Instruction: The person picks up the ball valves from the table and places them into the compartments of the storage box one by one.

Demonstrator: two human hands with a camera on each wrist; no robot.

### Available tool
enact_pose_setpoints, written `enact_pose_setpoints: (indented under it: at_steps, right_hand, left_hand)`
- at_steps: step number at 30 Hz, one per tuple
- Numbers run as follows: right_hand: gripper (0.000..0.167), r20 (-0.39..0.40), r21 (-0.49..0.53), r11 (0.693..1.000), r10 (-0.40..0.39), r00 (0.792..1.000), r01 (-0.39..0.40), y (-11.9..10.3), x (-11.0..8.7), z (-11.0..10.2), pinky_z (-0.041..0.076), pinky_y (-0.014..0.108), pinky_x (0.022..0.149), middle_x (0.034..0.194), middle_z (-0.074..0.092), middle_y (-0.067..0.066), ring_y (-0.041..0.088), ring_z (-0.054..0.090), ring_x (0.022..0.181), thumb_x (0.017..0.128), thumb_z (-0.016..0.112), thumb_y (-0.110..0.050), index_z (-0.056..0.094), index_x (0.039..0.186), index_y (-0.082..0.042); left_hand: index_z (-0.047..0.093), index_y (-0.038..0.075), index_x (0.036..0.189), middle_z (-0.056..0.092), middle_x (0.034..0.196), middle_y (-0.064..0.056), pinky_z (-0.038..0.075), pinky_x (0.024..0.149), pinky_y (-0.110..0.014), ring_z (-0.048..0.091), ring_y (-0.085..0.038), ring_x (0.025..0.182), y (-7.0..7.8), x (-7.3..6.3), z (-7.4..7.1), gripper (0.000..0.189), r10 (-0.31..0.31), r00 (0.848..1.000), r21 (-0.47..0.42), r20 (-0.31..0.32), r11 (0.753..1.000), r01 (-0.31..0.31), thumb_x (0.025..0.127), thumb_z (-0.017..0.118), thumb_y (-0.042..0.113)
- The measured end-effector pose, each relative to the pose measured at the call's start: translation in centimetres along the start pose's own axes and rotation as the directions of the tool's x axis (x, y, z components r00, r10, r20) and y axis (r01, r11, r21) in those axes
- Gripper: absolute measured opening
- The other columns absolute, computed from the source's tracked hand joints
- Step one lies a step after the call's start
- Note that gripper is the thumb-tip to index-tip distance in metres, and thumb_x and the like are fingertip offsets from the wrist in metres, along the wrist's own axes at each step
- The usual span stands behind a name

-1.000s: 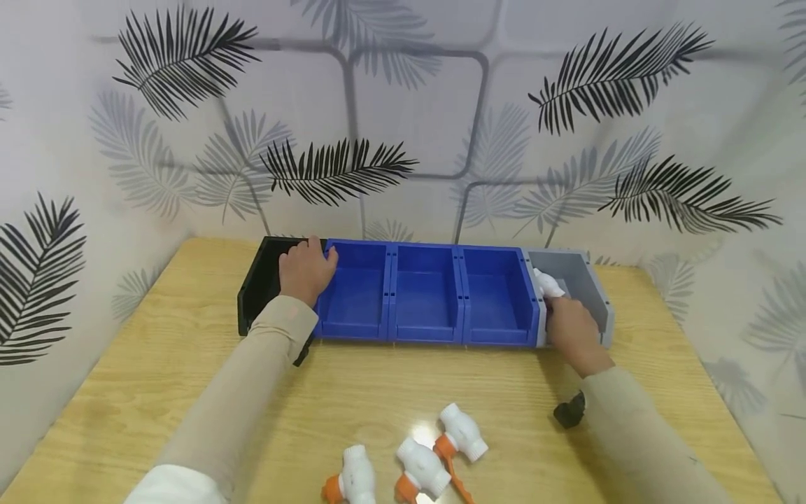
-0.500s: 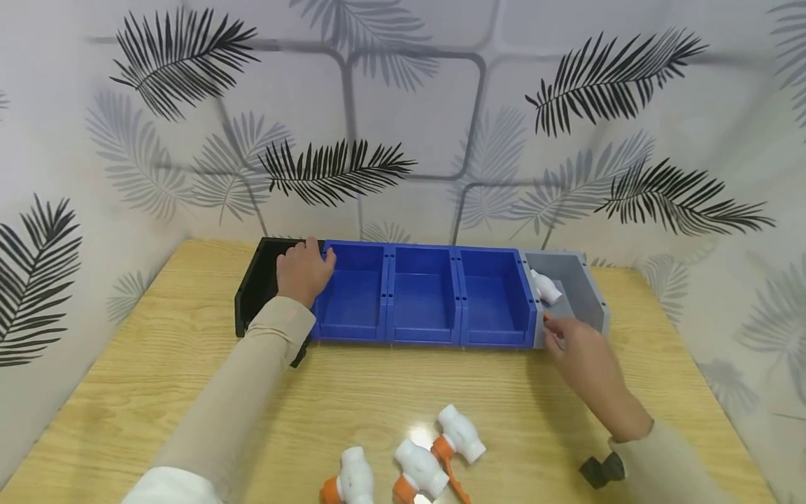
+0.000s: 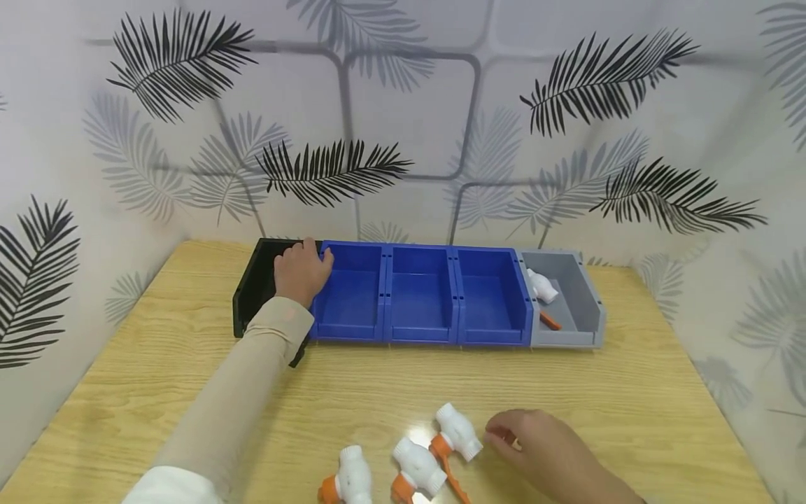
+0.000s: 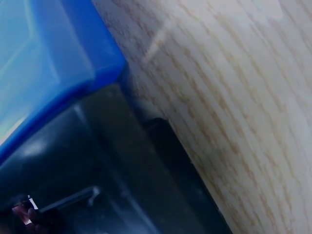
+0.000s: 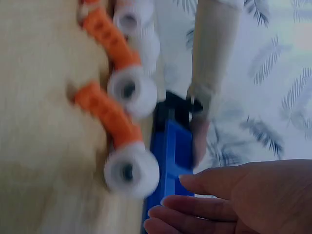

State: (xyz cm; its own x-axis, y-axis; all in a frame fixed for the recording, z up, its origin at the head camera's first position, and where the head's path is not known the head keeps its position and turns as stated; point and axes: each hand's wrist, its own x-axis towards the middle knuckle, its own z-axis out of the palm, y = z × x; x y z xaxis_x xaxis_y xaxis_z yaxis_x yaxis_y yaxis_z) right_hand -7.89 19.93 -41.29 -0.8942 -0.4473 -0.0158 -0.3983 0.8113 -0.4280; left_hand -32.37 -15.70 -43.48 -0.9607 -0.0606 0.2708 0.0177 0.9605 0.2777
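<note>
My left hand [image 3: 302, 271] rests over the wall between the black bin [image 3: 255, 290] and the adjoining blue bin [image 3: 352, 297], thumb toward the blue side. Its fingertips are hidden. My right hand [image 3: 535, 448] hovers over the table with loosely bent fingers and nothing in them, just right of a white ball valve [image 3: 460, 432] with an orange handle. Two more such valves lie to its left, the middle valve [image 3: 420, 465] and the left valve [image 3: 355, 477]. Inside the grey bin [image 3: 582, 294] is another white valve [image 3: 543, 286], with an orange handle [image 3: 550, 320] in front of it.
The bins stand joined in a row at the back of the wooden table [image 3: 378, 381], near a leaf-patterned wall [image 3: 403, 105]. Another blue bin [image 3: 420, 301] and the blue bin beside the grey one [image 3: 491, 301] fill the middle of the row.
My right hand has let go of the valve in the grey bin and moved back toward me and left, close to the valves on the table. My left hand has stayed in place.
</note>
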Motion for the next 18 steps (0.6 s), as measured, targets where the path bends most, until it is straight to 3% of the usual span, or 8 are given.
enact_pose_setpoints:
  at_steps: [3,6,9,18]
  right_hand:
    - [0.011,0.058,0.041,0.995,-0.091,0.994,0.088,-1.2,-0.4,1.2,0.044,0.021,0.054,0.068,0.053,-0.021,-0.005,0.047,0.06,0.087,0.063,-0.025,0.066,0.078,-0.02]
    - [0.019,0.116,0.05,0.992,-0.118,0.986,0.113,-2.0,-0.6,2.5,0.035,0.019,0.046,0.059,0.041,-0.02,-0.004,0.037,0.052,0.086,0.062,-0.025,0.057,0.067,-0.023]
    - [0.023,0.157,0.03,0.997,-0.078,0.984,0.075,-2.5,-0.7,3.6,0.032,0.021,0.045,0.057,0.036,-0.019,-0.002,0.033,0.05,0.085,0.062,-0.031,0.053,0.065,-0.023]
    - [0.023,0.131,-0.042,0.998,-0.04,0.991,0.046,-3.1,-0.8,5.2,0.032,0.023,0.046,0.06,0.037,-0.016,0.001,0.034,0.054,0.083,0.065,-0.033,0.052,0.068,-0.022]
  left_hand:
    - [0.054,-0.004,0.113,0.06,0.1,-0.022,0.041,0.079,-0.051,0.057,-0.038,0.088,0.0,0.1,0.1,0.048,-0.003,1.0,0.003,-0.003,1.0,0.003,0.096,0.039,0.038]
    - [0.054,-0.004,0.112,0.06,0.099,-0.022,0.042,0.078,-0.051,0.057,-0.037,0.086,-0.1,0.1,0.1,0.048,-0.001,1.0,0.01,-0.012,1.0,0.001,0.096,0.039,0.038]
    - [0.055,-0.005,0.109,0.06,0.096,-0.022,0.043,0.076,-0.051,0.057,-0.037,0.084,-0.1,0.2,0.1,0.047,0.007,1.0,0.006,-0.019,1.0,-0.007,0.096,0.04,0.038]
    - [0.055,-0.005,0.109,0.06,0.096,-0.023,0.042,0.076,-0.052,0.057,-0.038,0.083,-0.1,0.2,0.0,0.046,0.017,1.0,-0.009,-0.025,1.0,-0.018,0.096,0.041,0.037]
